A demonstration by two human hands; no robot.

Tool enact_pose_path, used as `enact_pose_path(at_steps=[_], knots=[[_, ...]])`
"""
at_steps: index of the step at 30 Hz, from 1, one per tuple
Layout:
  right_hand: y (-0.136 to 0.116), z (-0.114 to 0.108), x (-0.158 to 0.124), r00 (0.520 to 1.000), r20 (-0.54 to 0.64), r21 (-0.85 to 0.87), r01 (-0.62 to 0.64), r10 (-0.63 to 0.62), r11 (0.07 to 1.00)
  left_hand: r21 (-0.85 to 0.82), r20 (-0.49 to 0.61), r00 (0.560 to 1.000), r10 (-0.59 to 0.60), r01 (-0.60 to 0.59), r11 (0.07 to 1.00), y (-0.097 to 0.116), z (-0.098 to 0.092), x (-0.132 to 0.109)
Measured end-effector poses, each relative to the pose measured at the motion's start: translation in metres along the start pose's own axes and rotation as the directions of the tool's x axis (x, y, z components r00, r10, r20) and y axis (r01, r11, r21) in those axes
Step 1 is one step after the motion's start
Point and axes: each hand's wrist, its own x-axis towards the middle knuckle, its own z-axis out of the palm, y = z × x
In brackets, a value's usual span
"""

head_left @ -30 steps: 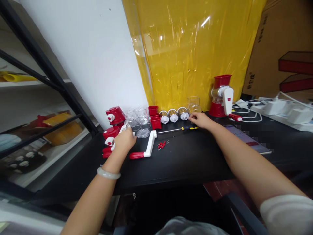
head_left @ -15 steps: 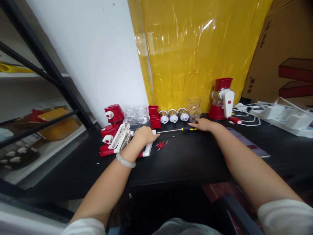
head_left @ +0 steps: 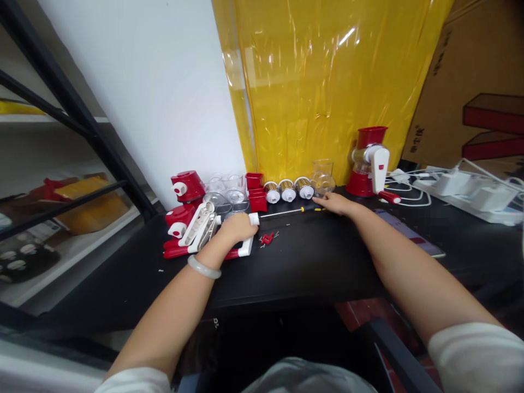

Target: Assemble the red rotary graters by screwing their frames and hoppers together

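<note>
My left hand is closed around a white plastic part, whose end sticks out past my fingers. A long-shafted screwdriver with a black and yellow handle points left, its tip at that white end. My right hand has its fingers on the screwdriver's handle, which it partly hides. Beside my left hand lie white crank arms with red handles. Red wing-shaped pieces with screws lie in front of the screwdriver shaft.
Behind stand red grater bodies, clear plastic cups, red hoppers and three grater drums. An assembled rotary grater stands right. A tablet-like flat device, a power strip and cables sit further right.
My right hand has come down over the screwdriver handle and covers more of it. My left hand stays around the white part. The whole view has shifted slightly.
</note>
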Motion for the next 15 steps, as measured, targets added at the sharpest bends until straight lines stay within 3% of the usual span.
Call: enact_pose_path(at_steps=[7,11,15], knots=[[0.0009,0.0032,0.0027,0.997,-0.04,0.483,-0.037,0.064,0.875,-0.19,-0.079,0.997,-0.012,-0.003,0.982,-0.0036,0.0,0.004],[-0.0011,0.0002,-0.0002,0.987,-0.155,0.482,0.043,0.037,0.875,-0.337,-0.185,0.982,-0.031,-0.034,0.941,-0.0041,0.0022,0.0055],[-0.0052,-0.0064,-0.0032,0.95,-0.312,0.398,0.123,0.009,0.909,-0.38,-0.201,0.979,-0.041,-0.039,0.924,-0.0025,0.0042,0.0052]])
